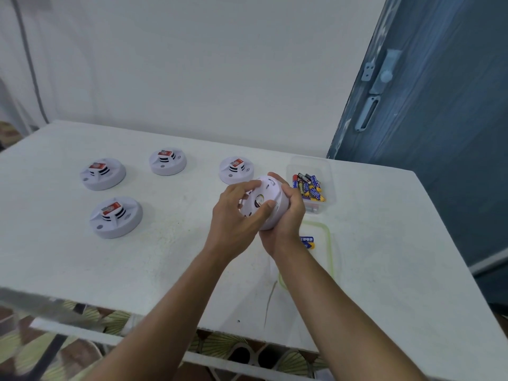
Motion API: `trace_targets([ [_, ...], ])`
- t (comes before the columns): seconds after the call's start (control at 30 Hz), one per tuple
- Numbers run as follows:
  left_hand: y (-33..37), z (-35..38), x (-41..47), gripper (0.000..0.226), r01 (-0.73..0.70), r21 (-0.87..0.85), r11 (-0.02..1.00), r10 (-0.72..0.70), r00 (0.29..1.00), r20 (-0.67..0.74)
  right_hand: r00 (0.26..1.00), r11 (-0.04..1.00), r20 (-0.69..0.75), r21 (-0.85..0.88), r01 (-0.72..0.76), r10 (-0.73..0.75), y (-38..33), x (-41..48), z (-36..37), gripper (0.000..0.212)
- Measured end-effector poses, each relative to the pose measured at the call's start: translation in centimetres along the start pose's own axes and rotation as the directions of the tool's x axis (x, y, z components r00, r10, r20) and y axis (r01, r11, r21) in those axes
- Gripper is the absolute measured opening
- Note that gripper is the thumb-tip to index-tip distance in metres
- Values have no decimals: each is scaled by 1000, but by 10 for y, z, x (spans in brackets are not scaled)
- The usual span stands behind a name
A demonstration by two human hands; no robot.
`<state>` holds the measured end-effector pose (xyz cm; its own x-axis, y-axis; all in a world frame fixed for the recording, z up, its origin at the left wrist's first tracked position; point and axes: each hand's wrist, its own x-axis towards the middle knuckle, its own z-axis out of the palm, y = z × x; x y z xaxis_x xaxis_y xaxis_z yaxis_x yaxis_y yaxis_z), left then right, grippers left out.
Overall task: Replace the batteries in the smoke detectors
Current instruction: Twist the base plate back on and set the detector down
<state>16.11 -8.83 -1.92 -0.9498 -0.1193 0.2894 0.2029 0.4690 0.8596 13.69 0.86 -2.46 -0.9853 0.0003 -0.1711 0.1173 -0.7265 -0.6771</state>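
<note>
Two bare forearms reach in from the near table edge to one smoke detector (270, 196), held up over the tabletop just left of the battery tub. It is a smooth white plastic disc, tilted so its flat round underside faces the camera (a small colourful label sits at its centre). The right hand (288, 215) cups the rim from the right, fingers wrapped behind. The left hand (236, 213) grips the face, fingers curled over the top, thumb pressed at the lower edge.

Just right, a clear square tub (327, 171) holds a jumble of blue-and-yellow batteries (309, 187). Nearer, a green-rimmed clear container (331, 251) holds a battery (308, 242), partly hidden by the wrist.

Four domed white detectors with red-labelled tops rest on the table: back right (236, 169), back middle (167, 161), far left (103, 174), front left (116, 217). The table (165, 257) is matt white, faintly speckled. A blue wooden door (439, 105) stands at right.
</note>
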Motion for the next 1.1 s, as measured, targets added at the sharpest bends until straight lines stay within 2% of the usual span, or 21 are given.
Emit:
trace_targets([
  [0.37, -3, 3, 5, 47, 6, 32, 999, -7, 1000, 20, 1000, 1000, -11, 14, 17, -17, -2, 1, 1, 34],
  [0.63, -2, 12, -4, 44, -5, -23, 1000, 5, 1000, -7, 1000, 999, 10, 49, -15, 15, -5, 2, 5, 32],
  [0.77, -6, 13, -5, 47, -84, 7, 996, 84, 996, -4, 999, 999, 29, 33, -42, 42, -9, 2, 4, 33],
  [0.93, -14, 9, -3, 49, -215, 109, 971, 209, 976, 59, 992, 992, 47, 41, -116, 114, -13, 1, 3, 43],
  [1.1, -18, 6, -2, 47, -328, 190, 925, 308, 943, 129, 985, 986, 70, 23, -163, 161, -14, 0, -1, 43],
])
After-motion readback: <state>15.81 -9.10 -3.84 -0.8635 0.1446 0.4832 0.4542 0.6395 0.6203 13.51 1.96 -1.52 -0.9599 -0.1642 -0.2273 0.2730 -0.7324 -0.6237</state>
